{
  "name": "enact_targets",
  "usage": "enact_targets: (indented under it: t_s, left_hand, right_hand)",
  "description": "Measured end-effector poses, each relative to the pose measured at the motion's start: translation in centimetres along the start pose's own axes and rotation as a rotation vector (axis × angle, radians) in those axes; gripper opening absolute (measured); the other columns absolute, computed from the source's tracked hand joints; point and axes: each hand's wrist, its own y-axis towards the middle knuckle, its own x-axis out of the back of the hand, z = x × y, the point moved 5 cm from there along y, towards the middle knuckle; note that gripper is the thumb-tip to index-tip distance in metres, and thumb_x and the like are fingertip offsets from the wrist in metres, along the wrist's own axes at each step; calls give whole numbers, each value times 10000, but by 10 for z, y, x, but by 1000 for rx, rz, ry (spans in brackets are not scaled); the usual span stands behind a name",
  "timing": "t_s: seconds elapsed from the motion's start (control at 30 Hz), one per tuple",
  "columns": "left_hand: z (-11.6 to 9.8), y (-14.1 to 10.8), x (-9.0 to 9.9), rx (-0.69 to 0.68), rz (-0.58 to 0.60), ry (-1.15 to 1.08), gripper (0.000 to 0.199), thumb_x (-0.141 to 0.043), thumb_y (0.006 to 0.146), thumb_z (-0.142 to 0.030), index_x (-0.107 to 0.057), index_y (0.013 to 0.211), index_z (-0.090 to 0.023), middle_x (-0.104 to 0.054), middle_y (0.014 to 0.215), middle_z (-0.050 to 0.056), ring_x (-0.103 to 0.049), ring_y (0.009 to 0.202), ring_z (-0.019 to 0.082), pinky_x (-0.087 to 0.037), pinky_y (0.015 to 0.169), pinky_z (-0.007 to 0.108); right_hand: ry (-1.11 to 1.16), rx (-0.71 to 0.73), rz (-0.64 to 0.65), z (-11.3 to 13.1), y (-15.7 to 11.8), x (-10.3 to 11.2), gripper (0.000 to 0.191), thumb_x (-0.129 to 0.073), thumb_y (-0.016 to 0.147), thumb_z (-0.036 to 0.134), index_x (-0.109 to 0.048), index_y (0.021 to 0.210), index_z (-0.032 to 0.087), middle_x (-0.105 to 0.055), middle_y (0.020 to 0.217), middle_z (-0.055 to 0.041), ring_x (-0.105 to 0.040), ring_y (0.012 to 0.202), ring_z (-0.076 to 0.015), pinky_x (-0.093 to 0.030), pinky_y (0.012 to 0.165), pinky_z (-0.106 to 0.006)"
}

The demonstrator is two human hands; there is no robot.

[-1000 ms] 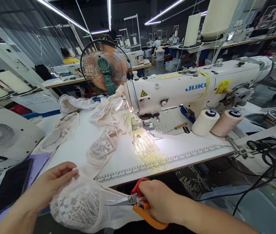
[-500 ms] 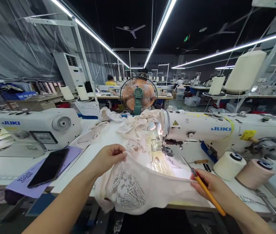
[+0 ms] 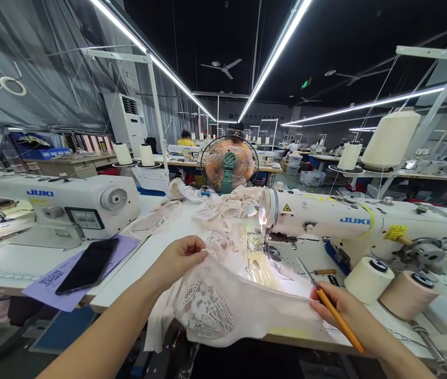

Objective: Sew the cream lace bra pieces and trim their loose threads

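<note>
A pale pink bra [image 3: 242, 308] with a lace cup hangs stretched between my hands at the table's front edge. My left hand [image 3: 184, 258] is closed, pinching the bra's upper edge at the lace cup. My right hand [image 3: 337, 305] is closed on the far end of the bra's wing. It also holds a slim tool with an orange handle [image 3: 341, 323] and a pointed metal tip, aimed up and left; its exact kind is unclear. Behind the bra stands a white sewing machine [image 3: 318, 213] with its lamp lit. More lace bra pieces [image 3: 227, 208] lie heaped left of the machine head.
A second sewing machine [image 3: 85, 205] stands at left, near a black phone [image 3: 87, 266] on purple paper [image 3: 51, 292]. Cream [image 3: 369, 279] and pinkish thread cones [image 3: 408, 295] stand at right. A wooden-handled tool [image 3: 325, 272] lies behind my right hand. A large fan [image 3: 229, 163] stands beyond the table.
The camera view has shifted slightly left and up. Both hands keep their holds on the bra; the loose part below my left hand now hangs further out to the left.
</note>
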Motion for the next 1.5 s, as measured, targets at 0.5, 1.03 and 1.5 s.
enact_targets:
  t_s: [0.5, 1.03, 1.5]
  left_hand:
    - [15, -83, -48, 93, 68, -30, 147, -560, 746, -241, -510, 884, -235, -508, 647, -71, -481, 511, 76, -387, 462, 183]
    - [78, -115, -108, 86, 264, 104, 213, -501, 823, -239, -455, 1030, -260, -637, 696, -53, -614, 608, 109, -476, 551, 202]
    - [83, -90, -121, 100, 253, 260, 143, -532, 764, -290, -645, 718, -215, -627, 684, 2, -585, 613, 142, -464, 548, 240]
  right_hand:
    - [-28, -101, 452, -19, -76, -64, 137, -498, 632, 115, -376, 600, 169, -382, 603, 54, -283, 568, -82, -237, 495, -198]
    - [575, 126, 117, 51, -50, -133, 285, -564, 703, 331, -355, 577, 185, -316, 573, 53, -296, 528, -78, -304, 466, -197]
    - [706, -42, 72, 26, -45, -135, 280, -613, 692, 362, -415, 617, 178, -363, 578, 50, -318, 520, -78, -312, 470, -205]
